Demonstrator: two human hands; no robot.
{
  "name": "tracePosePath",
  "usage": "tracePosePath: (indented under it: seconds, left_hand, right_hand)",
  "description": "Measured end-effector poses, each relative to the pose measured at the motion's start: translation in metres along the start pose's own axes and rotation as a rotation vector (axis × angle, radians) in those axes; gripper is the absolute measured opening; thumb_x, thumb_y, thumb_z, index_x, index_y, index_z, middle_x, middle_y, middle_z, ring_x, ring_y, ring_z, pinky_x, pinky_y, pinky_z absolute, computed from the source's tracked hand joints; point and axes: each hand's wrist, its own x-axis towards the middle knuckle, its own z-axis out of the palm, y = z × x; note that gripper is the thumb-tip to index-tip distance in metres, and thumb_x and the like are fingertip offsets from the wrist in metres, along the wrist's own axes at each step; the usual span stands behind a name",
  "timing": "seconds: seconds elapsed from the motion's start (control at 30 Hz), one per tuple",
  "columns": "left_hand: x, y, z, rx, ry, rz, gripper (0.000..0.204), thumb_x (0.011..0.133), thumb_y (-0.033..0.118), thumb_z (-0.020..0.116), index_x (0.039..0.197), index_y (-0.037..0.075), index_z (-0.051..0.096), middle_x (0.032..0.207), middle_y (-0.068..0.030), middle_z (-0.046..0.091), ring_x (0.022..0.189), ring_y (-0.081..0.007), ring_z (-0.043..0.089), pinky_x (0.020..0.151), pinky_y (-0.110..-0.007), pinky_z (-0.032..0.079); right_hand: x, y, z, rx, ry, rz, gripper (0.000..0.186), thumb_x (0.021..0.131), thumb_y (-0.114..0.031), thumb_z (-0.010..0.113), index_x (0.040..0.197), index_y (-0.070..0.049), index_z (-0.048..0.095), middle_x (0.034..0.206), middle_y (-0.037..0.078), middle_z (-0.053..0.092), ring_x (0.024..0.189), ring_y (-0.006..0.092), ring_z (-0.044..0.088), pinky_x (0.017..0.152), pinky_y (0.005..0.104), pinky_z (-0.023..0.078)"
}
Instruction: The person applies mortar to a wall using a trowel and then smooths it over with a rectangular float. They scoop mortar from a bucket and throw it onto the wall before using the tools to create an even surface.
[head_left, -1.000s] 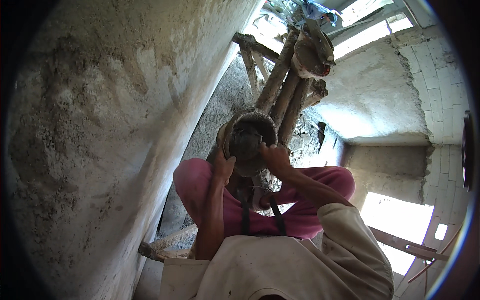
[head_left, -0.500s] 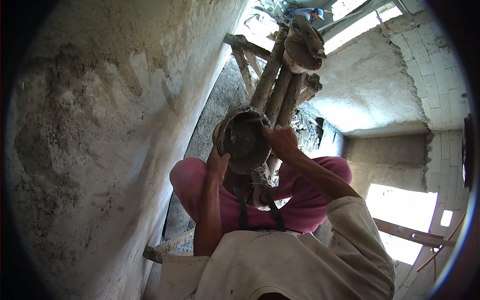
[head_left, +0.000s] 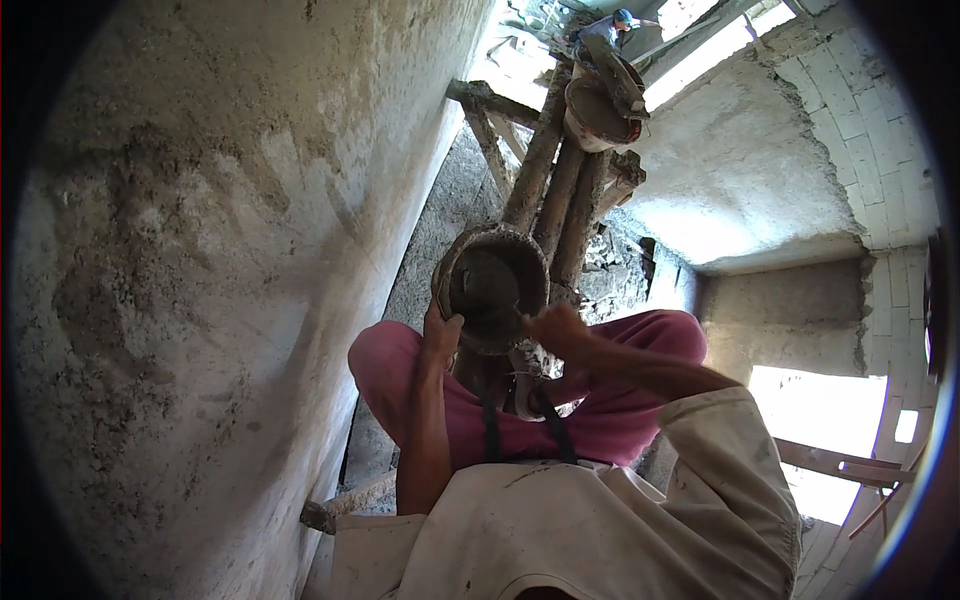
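A round, mortar-caked bucket (head_left: 541, 262) is tipped toward me above the poles, between my knees. Grey wet-looking material (head_left: 485, 285) lies inside it. My left hand (head_left: 438, 332) grips the bucket's lower left rim, thumb over the edge. At the lower right rim is my right hand (head_left: 558, 330), its fingers closed and pointing into the bucket. Whatever it may hold is too dark and small to make out.
Beneath the bucket, several rough wooden poles (head_left: 540, 180) run away from me. Farther along them stands a second bucket (head_left: 592, 115) with a board (head_left: 612, 75) across it. A plastered wall (head_left: 250, 250) rises close on my left. Another person (head_left: 615, 25) is at the far end.
My right hand has moved down along the bucket's right rim, from its upper part to the lower right. The left hand keeps its hold on the rim.
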Motion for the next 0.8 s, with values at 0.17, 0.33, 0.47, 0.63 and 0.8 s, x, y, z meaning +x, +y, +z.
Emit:
tracePosePath:
  seconds: [0.17, 0.33, 0.47, 0.63, 0.8]
  left_hand:
    - [0.001, -0.011, 0.009, 0.097, 0.017, 0.029, 0.063, 0.074, -0.010, 0.047, 0.136, 0.003, 0.046, 0.115, -0.0055, 0.059, 0.099, -0.0144, 0.057, 0.089, -0.027, 0.046]
    - [0.011, -0.040, 0.000, 0.336, 0.078, 0.148, 0.057, 0.075, -0.001, 0.057, 0.131, -0.001, 0.047, 0.120, -0.0205, 0.060, 0.113, -0.0331, 0.057, 0.097, -0.039, 0.044]
    - [0.006, -0.036, 0.009, 0.437, 0.085, 0.140, 0.055, 0.074, 0.002, 0.059, 0.127, -0.001, 0.048, 0.119, -0.0246, 0.059, 0.114, -0.0395, 0.055, 0.099, -0.042, 0.042]
    - [0.012, -0.028, 0.016, 0.360, 0.039, 0.137, 0.056, 0.074, 0.000, 0.056, 0.129, 0.000, 0.048, 0.120, -0.0196, 0.060, 0.111, -0.0314, 0.059, 0.096, -0.037, 0.044]
    - [0.006, -0.022, -0.009, 0.203, 0.025, 0.042, 0.059, 0.076, -0.005, 0.052, 0.134, 0.002, 0.046, 0.121, -0.0123, 0.061, 0.106, -0.0195, 0.060, 0.092, -0.031, 0.047]
  right_hand:
    - [0.026, 0.054, -0.047, -0.095, 0.085, 0.099, 0.014, 0.084, -0.015, 0.058, 0.095, -0.007, 0.062, 0.078, 0.006, 0.067, 0.078, 0.0228, 0.068, 0.063, 0.0387, 0.050]
    - [0.056, 0.045, -0.041, -0.075, -0.042, 0.240, 0.023, 0.085, -0.015, 0.057, 0.105, -0.002, 0.059, 0.082, 0.009, 0.068, 0.080, 0.0253, 0.069, 0.063, 0.0413, 0.054]
    - [0.050, 0.042, 0.010, 0.294, -0.228, 0.212, 0.026, 0.087, -0.015, 0.056, 0.108, 0.000, 0.055, 0.079, 0.010, 0.067, 0.074, 0.0306, 0.067, 0.064, 0.0415, 0.055]
    - [0.057, 0.066, 0.095, 0.291, -0.214, -0.437, 0.031, 0.082, -0.025, 0.060, 0.109, -0.010, 0.062, 0.091, 0.013, 0.069, 0.087, 0.0320, 0.068, 0.071, 0.0440, 0.056]
    - [0.050, 0.039, 0.001, 0.997, -0.528, -0.096, 0.033, 0.091, -0.036, 0.060, 0.112, -0.010, 0.058, 0.067, 0.005, 0.056, 0.057, 0.0201, 0.058, 0.054, 0.0345, 0.053]
